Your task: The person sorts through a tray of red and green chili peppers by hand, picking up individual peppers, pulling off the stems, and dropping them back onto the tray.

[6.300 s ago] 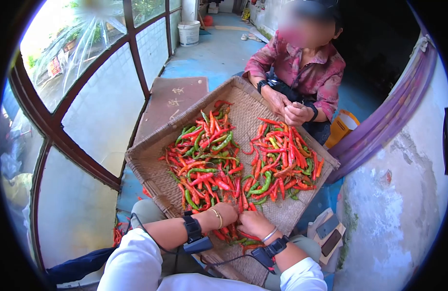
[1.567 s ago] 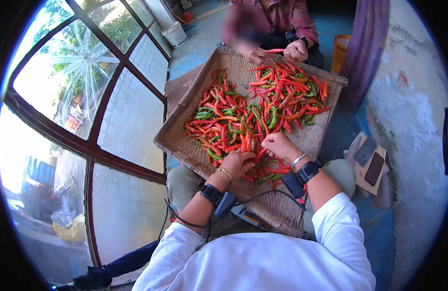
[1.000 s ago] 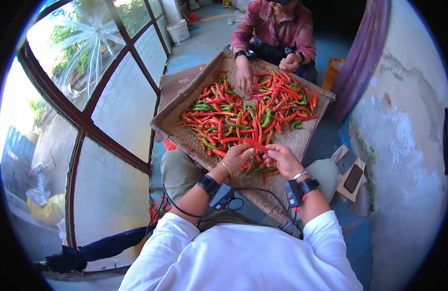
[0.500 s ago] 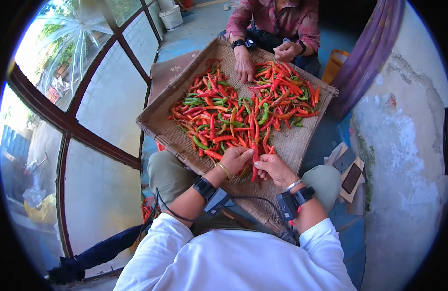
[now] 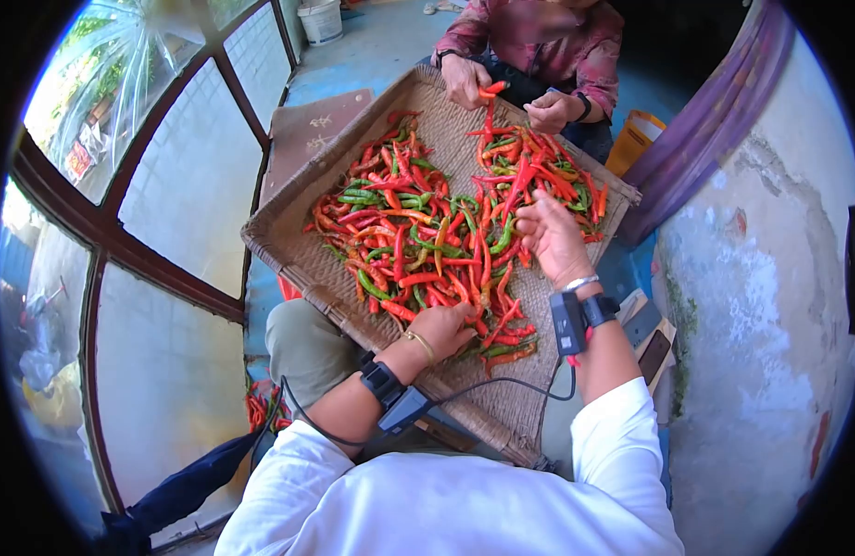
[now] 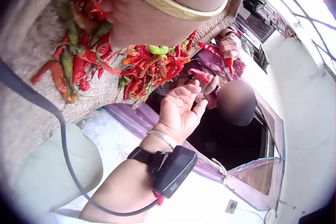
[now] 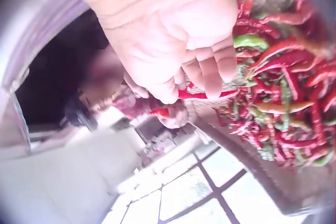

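Observation:
A woven tray [image 5: 302, 283] bears a left heap [image 5: 398, 246] and a right heap [image 5: 580, 190] of red and green peppers. At the heap's near end, the left hand [image 5: 439, 332] reaches in among peppers; its fingertips are partly hidden, also in the left wrist view, so its grip is unclear. Over the right heap, the right hand [image 5: 555, 243] has its palm turned up and fingers loosely bent, apart from the left hand. A red pepper [image 5: 517, 190] is just beyond its fingertips; the right wrist view shows a red pepper [image 7: 210, 96] near them, not gripped.
Across the tray, a person in a patterned shirt [image 5: 594, 69] holds a red pepper [image 5: 492, 90] in one hand. A purple curtain [image 5: 705, 134] and yellow container [image 5: 634, 141] are at the right, phones [image 5: 653, 357] beside the right knee, and a framed window at the left.
From beside the left hand, the right hand has moved forward and right and let go of a red pepper. The left hand has lowered among the peppers. The other person has lifted a pepper.

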`<state>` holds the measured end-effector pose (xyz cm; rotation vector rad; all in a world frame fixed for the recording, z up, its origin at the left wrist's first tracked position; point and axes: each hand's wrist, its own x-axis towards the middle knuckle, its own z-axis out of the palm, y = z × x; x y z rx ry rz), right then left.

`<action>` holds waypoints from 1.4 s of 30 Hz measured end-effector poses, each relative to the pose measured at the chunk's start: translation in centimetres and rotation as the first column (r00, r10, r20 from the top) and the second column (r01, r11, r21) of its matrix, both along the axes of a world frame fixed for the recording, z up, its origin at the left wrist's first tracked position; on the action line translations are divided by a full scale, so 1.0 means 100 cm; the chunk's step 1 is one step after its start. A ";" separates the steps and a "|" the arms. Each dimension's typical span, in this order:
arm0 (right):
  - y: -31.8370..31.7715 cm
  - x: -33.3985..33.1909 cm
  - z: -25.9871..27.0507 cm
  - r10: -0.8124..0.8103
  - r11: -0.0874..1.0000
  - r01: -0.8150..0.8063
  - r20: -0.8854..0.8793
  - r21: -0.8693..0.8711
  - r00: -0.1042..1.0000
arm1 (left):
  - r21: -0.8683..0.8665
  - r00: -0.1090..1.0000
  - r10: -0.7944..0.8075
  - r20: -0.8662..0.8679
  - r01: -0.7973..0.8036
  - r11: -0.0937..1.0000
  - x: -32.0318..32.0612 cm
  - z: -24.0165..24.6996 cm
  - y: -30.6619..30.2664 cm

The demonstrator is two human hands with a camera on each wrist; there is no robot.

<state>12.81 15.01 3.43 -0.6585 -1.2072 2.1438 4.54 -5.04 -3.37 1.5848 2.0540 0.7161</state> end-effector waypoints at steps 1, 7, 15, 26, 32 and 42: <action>0.002 -0.001 0.001 -0.087 0.996 0.087 0.006 -0.010 0.996 | -0.002 1.000 0.006 0.007 -0.006 1.000 0.000 -0.001 0.000; -0.065 0.027 -0.041 0.194 0.894 -0.358 0.488 0.269 0.851 | -0.202 0.985 -0.092 -0.143 0.062 0.977 0.000 0.001 0.002; -0.089 0.043 -0.073 -0.236 0.238 -0.580 0.626 0.779 0.743 | -0.068 0.981 -0.002 -0.195 -0.011 0.998 0.004 -0.008 0.003; -0.088 0.033 -0.063 -0.383 0.231 -0.509 0.559 0.829 0.736 | 0.364 0.973 0.083 -0.216 0.001 0.932 -0.001 0.003 0.008; -0.078 0.046 -0.024 -0.210 0.287 -0.288 0.354 0.914 0.912 | 0.465 0.966 0.071 -0.248 0.054 0.884 -0.006 0.001 0.009; -0.069 0.042 -0.041 -0.058 0.993 0.046 -0.104 -0.111 0.993 | 0.305 0.975 0.076 0.211 -0.140 0.942 0.005 0.015 0.004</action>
